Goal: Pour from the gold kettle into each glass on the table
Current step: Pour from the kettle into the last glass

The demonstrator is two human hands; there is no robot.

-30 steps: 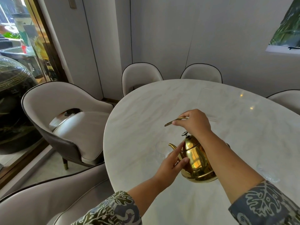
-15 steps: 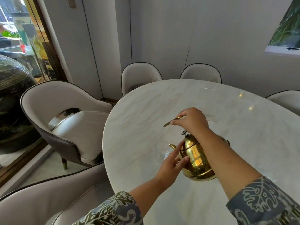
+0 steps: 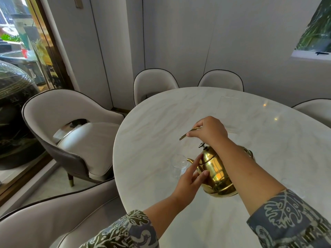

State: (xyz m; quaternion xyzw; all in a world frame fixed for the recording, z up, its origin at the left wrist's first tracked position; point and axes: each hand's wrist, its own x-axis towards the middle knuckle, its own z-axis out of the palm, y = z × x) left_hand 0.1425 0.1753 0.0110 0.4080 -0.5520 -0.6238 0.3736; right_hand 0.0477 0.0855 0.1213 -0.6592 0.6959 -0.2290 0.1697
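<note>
The gold kettle [image 3: 215, 173] hangs tilted to the left above the white marble table [image 3: 152, 126]. My right hand [image 3: 208, 130] is shut on its thin gold handle above the lid. My left hand [image 3: 190, 178] rests flat against the kettle's left side with the fingers spread, just under the spout. A clear glass [image 3: 178, 164] stands on the table directly left of the spout tip, partly behind my left fingers. A second faint clear glass [image 3: 293, 189] shows at the right, partly hidden by my right forearm. No stream is visible.
Beige padded chairs ring the table: one at the left [image 3: 71, 133], one at the near left [image 3: 44, 224], two at the far side [image 3: 154, 83]. A dark round vessel [image 3: 12, 113] stands behind glass at the far left.
The kettle has risen slightly and tipped further left, bringing the spout closer to the clear glass. My left fingers have slid up the kettle's side toward the spout.
</note>
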